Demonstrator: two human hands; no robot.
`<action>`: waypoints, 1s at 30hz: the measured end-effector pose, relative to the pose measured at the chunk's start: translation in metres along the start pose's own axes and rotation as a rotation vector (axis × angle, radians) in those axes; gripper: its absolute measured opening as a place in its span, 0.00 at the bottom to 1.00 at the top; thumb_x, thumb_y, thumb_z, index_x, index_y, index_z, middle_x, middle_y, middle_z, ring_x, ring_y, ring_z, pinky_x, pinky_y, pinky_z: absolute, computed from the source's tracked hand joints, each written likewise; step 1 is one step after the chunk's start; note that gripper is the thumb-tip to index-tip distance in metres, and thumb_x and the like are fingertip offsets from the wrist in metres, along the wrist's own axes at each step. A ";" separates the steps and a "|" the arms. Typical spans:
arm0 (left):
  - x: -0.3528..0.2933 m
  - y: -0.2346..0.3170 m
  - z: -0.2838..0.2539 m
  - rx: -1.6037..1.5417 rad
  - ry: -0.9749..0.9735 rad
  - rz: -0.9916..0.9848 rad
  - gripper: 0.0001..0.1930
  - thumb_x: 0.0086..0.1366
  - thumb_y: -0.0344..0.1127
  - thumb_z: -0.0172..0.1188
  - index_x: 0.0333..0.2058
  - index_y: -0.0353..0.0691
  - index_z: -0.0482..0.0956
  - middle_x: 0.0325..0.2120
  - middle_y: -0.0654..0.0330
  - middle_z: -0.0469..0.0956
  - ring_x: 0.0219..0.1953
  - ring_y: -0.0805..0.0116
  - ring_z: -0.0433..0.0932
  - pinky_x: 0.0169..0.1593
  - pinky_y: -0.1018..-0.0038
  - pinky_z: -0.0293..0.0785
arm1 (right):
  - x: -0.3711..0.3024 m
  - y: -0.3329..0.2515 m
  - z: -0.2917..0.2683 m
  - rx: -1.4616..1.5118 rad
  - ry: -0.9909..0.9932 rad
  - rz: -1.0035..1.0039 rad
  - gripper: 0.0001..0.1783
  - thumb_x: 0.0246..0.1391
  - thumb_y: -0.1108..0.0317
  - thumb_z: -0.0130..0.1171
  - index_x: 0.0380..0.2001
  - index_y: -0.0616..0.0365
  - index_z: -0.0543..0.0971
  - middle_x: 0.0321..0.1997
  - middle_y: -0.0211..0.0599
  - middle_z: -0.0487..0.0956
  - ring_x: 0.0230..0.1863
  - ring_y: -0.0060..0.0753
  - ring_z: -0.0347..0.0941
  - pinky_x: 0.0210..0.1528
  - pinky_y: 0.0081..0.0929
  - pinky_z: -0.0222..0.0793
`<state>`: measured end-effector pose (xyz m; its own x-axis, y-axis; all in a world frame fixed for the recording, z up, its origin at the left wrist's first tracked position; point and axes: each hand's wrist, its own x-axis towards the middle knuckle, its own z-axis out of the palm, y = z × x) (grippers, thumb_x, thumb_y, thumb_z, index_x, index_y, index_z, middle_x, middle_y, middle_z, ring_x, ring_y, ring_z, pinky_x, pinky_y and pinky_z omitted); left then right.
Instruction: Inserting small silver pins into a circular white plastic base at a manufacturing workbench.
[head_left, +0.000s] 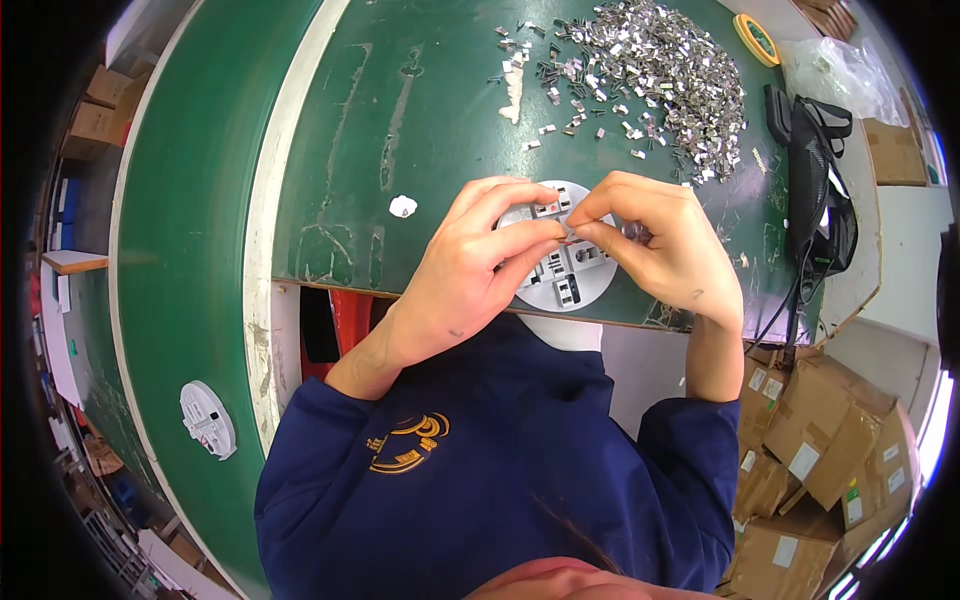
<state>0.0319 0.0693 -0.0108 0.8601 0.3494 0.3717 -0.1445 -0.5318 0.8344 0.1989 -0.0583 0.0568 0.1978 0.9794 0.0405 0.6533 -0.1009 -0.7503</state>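
Observation:
A round light-grey plastic base point(592, 289) with raised slots and small dark metal pieces sits at the near edge of the green table. My left hand point(475, 265) reaches over its left side, thumb and fingers closed near the middle of the base. From the right, my right hand point(665, 235) pinches thumb and forefinger together just above the same spot. Whatever lies between the fingertips is too small and covered to name. Part of the base is hidden beneath both hands. Beyond them spreads a heap of small shiny metal clips point(665, 75).
A yellow tape roll point(757, 40), a clear plastic bag point(840, 75) and a black bag point(822, 200) lie along the right side. Another round grey base point(207, 420) rests on the green surface at left. Cardboard boxes point(825, 430) stand at lower right.

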 end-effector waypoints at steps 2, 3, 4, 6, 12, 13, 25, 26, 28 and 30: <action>-0.001 -0.001 0.000 -0.020 0.028 -0.017 0.08 0.58 0.24 0.66 0.38 0.36 0.84 0.47 0.56 0.79 0.53 0.57 0.75 0.53 0.66 0.73 | 0.002 0.001 0.001 -0.039 0.008 -0.026 0.04 0.52 0.78 0.62 0.32 0.62 0.81 0.32 0.34 0.81 0.26 0.28 0.76 0.24 0.22 0.65; -0.001 -0.002 0.000 -0.030 0.041 -0.026 0.09 0.57 0.22 0.66 0.38 0.35 0.84 0.46 0.56 0.80 0.53 0.58 0.76 0.53 0.67 0.74 | 0.002 0.001 0.002 -0.040 0.008 -0.025 0.04 0.52 0.78 0.62 0.32 0.62 0.81 0.32 0.34 0.81 0.26 0.28 0.76 0.24 0.22 0.65; -0.002 -0.003 0.001 -0.031 0.042 -0.026 0.09 0.57 0.22 0.66 0.38 0.35 0.84 0.46 0.56 0.80 0.53 0.58 0.76 0.53 0.67 0.74 | 0.002 0.001 0.003 -0.060 0.016 -0.033 0.04 0.52 0.79 0.62 0.32 0.62 0.81 0.32 0.35 0.81 0.26 0.29 0.76 0.24 0.24 0.66; -0.004 -0.007 0.003 -0.060 0.103 -0.019 0.08 0.57 0.23 0.66 0.37 0.35 0.83 0.45 0.56 0.80 0.49 0.57 0.78 0.49 0.67 0.75 | 0.002 0.000 0.006 -0.102 0.030 -0.051 0.04 0.52 0.79 0.62 0.33 0.61 0.81 0.32 0.36 0.81 0.27 0.32 0.77 0.25 0.26 0.68; -0.006 -0.007 0.000 -0.101 0.133 -0.086 0.07 0.57 0.21 0.67 0.35 0.33 0.83 0.45 0.55 0.81 0.49 0.61 0.80 0.51 0.71 0.77 | 0.003 -0.002 0.016 -0.274 0.012 -0.117 0.07 0.48 0.80 0.61 0.33 0.61 0.79 0.31 0.39 0.79 0.27 0.41 0.78 0.27 0.33 0.72; -0.006 -0.006 0.000 -0.097 0.135 -0.090 0.07 0.56 0.21 0.67 0.35 0.33 0.83 0.45 0.55 0.81 0.49 0.61 0.80 0.51 0.71 0.77 | 0.003 -0.003 0.017 -0.327 -0.006 -0.119 0.08 0.47 0.81 0.61 0.33 0.61 0.78 0.30 0.39 0.78 0.27 0.43 0.78 0.27 0.34 0.72; -0.006 -0.014 -0.001 -0.092 0.151 -0.092 0.07 0.56 0.21 0.67 0.34 0.34 0.83 0.44 0.55 0.81 0.47 0.62 0.81 0.49 0.71 0.77 | 0.011 -0.012 0.026 -0.567 -0.081 -0.213 0.09 0.43 0.77 0.60 0.31 0.63 0.73 0.30 0.39 0.73 0.26 0.40 0.76 0.25 0.33 0.73; -0.006 -0.014 -0.001 -0.095 0.155 -0.086 0.07 0.56 0.21 0.67 0.34 0.34 0.83 0.44 0.55 0.81 0.47 0.62 0.81 0.49 0.71 0.77 | 0.010 -0.013 0.027 -0.612 -0.100 -0.231 0.09 0.44 0.76 0.59 0.30 0.63 0.72 0.30 0.39 0.71 0.27 0.38 0.77 0.25 0.32 0.73; -0.007 -0.014 0.000 -0.092 0.163 -0.082 0.06 0.56 0.20 0.67 0.34 0.34 0.83 0.44 0.55 0.81 0.47 0.61 0.81 0.49 0.71 0.77 | 0.009 -0.013 0.027 -0.596 -0.105 -0.230 0.09 0.44 0.76 0.59 0.30 0.63 0.72 0.30 0.39 0.72 0.27 0.38 0.77 0.26 0.32 0.73; -0.006 -0.013 0.000 -0.116 0.151 -0.076 0.07 0.56 0.20 0.67 0.34 0.34 0.83 0.45 0.56 0.80 0.46 0.62 0.81 0.49 0.71 0.77 | 0.009 -0.012 0.026 -0.575 -0.106 -0.216 0.09 0.44 0.76 0.60 0.31 0.63 0.73 0.30 0.39 0.72 0.27 0.40 0.77 0.26 0.33 0.74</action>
<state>0.0289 0.0741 -0.0239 0.7887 0.5015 0.3555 -0.1449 -0.4103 0.9003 0.1737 -0.0442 0.0486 -0.0370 0.9973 0.0640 0.9654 0.0522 -0.2555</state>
